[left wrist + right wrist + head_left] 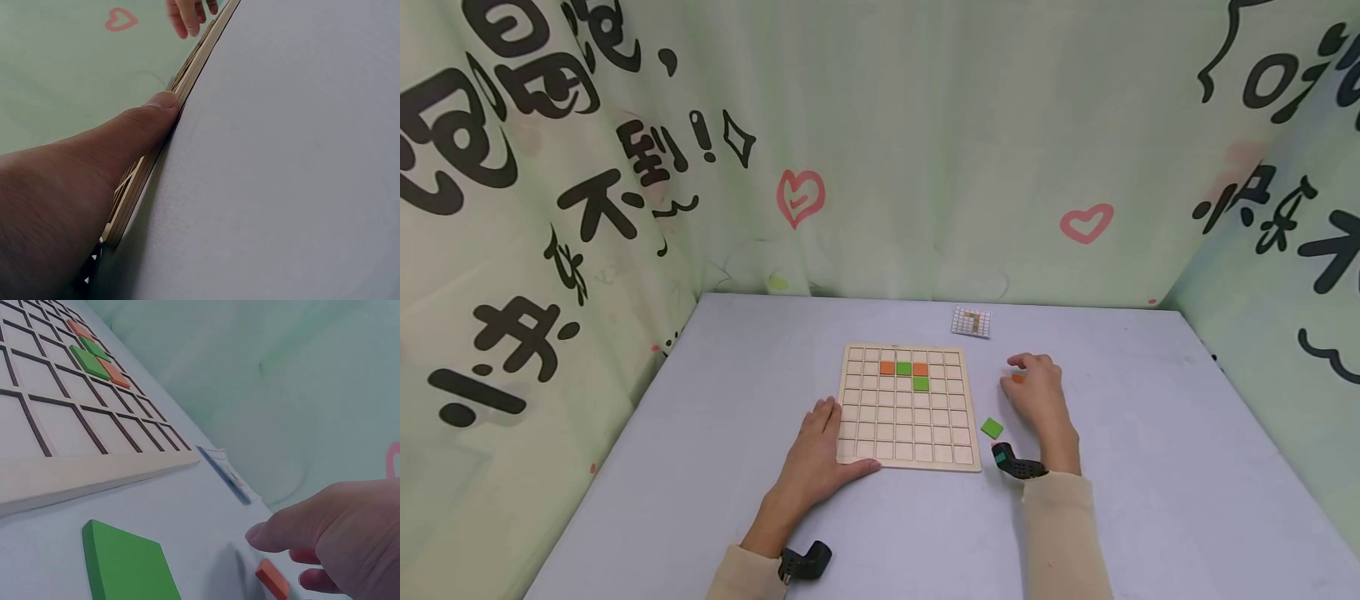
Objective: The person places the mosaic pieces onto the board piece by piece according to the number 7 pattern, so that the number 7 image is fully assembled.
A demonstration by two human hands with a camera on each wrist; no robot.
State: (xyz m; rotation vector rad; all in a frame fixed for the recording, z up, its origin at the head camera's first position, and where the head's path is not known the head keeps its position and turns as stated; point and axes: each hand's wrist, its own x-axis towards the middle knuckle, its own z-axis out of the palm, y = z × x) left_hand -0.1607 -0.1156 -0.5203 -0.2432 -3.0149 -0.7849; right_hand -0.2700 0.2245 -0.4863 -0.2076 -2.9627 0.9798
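Observation:
A wooden grid board (910,467) lies flat on the table. In its upper rows sit an orange tile (887,367), a green tile (904,368) and another orange tile (921,369), with a second green tile (921,384) under the rightmost. My left hand (816,458) rests at the board's lower left corner, fingers along the left side, thumb (140,122) on the near edge. Right of the board, my right hand (1037,396) hovers by a loose orange tile (273,579), thumb and fingers apart. Nearer me lies a loose green tile (992,428).
A small card with a coloured grid pattern (971,322) lies behind the board near the table's back edge. White table (1150,467) surrounds everything. Curtains (925,150) with black lettering and pink hearts close off the back and sides.

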